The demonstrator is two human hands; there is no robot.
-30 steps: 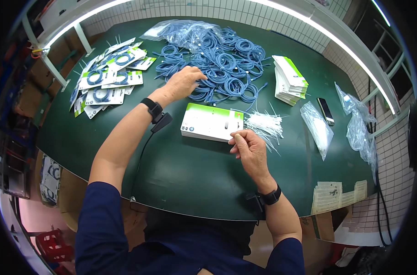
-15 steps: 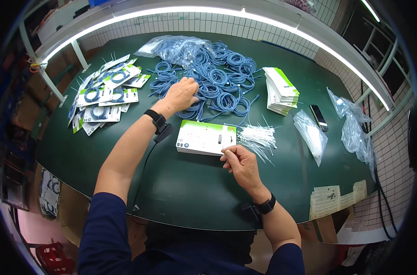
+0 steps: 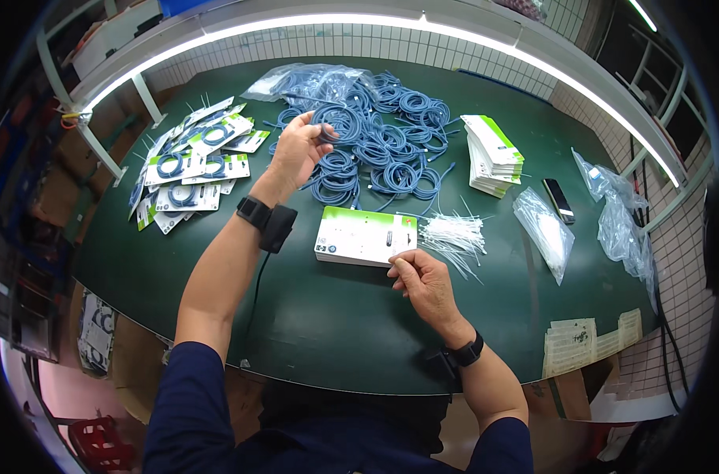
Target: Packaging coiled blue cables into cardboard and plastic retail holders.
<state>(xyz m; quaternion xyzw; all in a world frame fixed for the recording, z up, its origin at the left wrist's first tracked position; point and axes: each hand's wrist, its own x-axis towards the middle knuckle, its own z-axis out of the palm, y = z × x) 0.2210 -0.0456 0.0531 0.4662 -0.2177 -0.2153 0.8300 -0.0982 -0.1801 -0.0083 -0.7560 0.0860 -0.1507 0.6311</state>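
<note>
A looped coil of blue cable (image 3: 339, 125) is in my left hand (image 3: 298, 150), its fingers closed on the near side of the loop above the cable heap. More blue coils (image 3: 383, 146) lie piled behind and below it. In front of me lies a stack of white and green cardboard packaging cards (image 3: 359, 235). My right hand (image 3: 427, 286) has thumb and forefinger pinched at the stack's lower right corner. Whatever those fingertips hold is hidden. White cable ties (image 3: 454, 235) lie loose just right of the cards.
Finished-looking cards with coils (image 3: 187, 167) are heaped at the left. A second card stack (image 3: 492, 154) stands at the right, near a bag of cable ties (image 3: 545, 233), a phone (image 3: 558, 201) and crumpled plastic (image 3: 616, 221). A clear bag (image 3: 308, 83) lies behind the coils.
My left hand has come up out of the cable heap with a coil and turned. My right hand stays at the card stack's corner. The whole view has shifted slightly.
</note>
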